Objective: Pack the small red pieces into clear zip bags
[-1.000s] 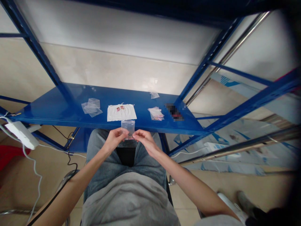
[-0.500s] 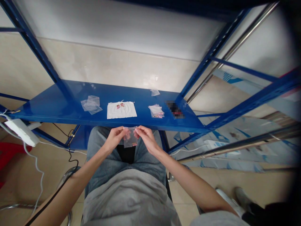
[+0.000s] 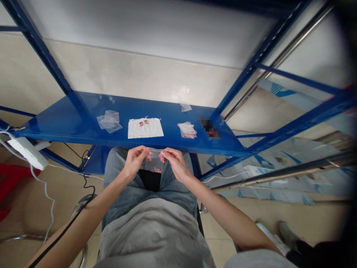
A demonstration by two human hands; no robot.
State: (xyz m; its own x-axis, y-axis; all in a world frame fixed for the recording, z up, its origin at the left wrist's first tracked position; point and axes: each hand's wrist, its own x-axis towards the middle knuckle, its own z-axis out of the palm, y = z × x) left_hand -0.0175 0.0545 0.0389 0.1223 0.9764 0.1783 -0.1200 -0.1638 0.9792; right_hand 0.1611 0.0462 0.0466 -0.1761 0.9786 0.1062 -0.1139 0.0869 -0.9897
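A small clear zip bag (image 3: 154, 162) hangs between my hands, over my lap and just in front of the shelf's edge. Small pink and yellowish pieces lie at its bottom. My left hand (image 3: 136, 159) pinches the bag's top left corner, and my right hand (image 3: 173, 160) pinches the top right corner. On the blue shelf, a white cloth pouch (image 3: 145, 131) lies flat with a few small pink-red pieces (image 3: 144, 123) on it. To its right is a pile of filled bags (image 3: 187, 130); to its left, several flat clear bags (image 3: 109, 121).
Another clear bag (image 3: 186, 107) lies near the back of the blue shelf (image 3: 83, 108). A pixelated dark object (image 3: 209, 128) is at the right end. Blue uprights frame both sides. A white power strip (image 3: 28, 153) with cables hangs at the left; a person's shoe (image 3: 287, 232) shows at lower right.
Both hands still hold the zip bag by its top corners, and its top edge looks pulled a little wider. The whole view has shifted slightly.
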